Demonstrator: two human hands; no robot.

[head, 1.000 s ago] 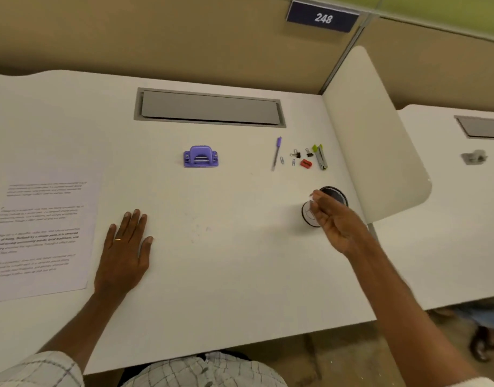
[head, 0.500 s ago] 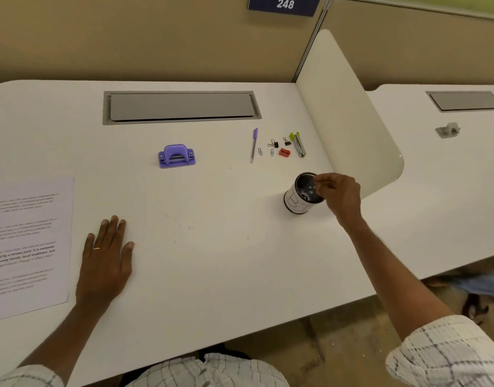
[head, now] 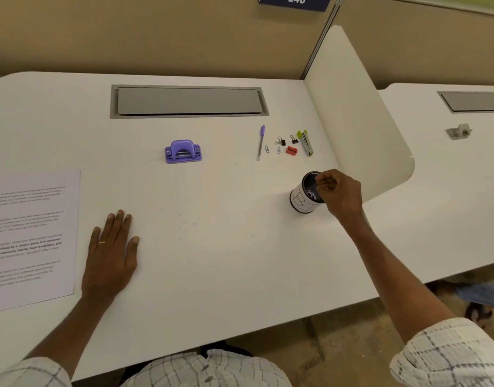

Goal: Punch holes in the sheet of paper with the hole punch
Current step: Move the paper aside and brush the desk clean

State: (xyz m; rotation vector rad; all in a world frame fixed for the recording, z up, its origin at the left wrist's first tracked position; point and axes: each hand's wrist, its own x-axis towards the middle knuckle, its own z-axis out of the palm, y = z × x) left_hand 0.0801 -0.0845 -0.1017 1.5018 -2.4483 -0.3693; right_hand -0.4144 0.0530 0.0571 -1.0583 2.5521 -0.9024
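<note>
Left hand (head: 111, 252) lies flat on the tabletop (head: 226, 261), palm down, fingers straight and together, holding nothing. Right hand (head: 340, 194) hangs over the open mouth of a cylindrical container (head: 301, 202), with its fingertips (head: 321, 181) bunched at the dark rim. Whether they pinch a small item or the rim itself cannot be told.

The sheet of paper (head: 31, 236), printed with text, lies flat just outside the left hand, not touching it. The purple hole punch (head: 183, 151) stands beyond the left hand and well apart from both hands. Neither hand is in contact with either item, so punching appears not yet begun.

Beyond the right hand lie a purple pen (head: 261, 142), two binder clips (head: 280, 141), two paper clips (head: 267, 149), a red sharpener (head: 291, 150) and a green stapler (head: 306, 142).

Likely faults from this position:

- Container upset. The right hand works at the rim of a tall, narrow container. A sideways pull on withdrawal could tip it and scatter the light flecks visible inside.
- Sheet slip. The sheet is loose and unweighted. A one-finger drag toward the punch could skew or crease it.
- Misplaced holes. A skewed or over-deep insertion would put holes through the printed lines rather than the margin.
- Punch shift. The punch looks light and could slide if it is pressed with one hand and not steadied.
</note>
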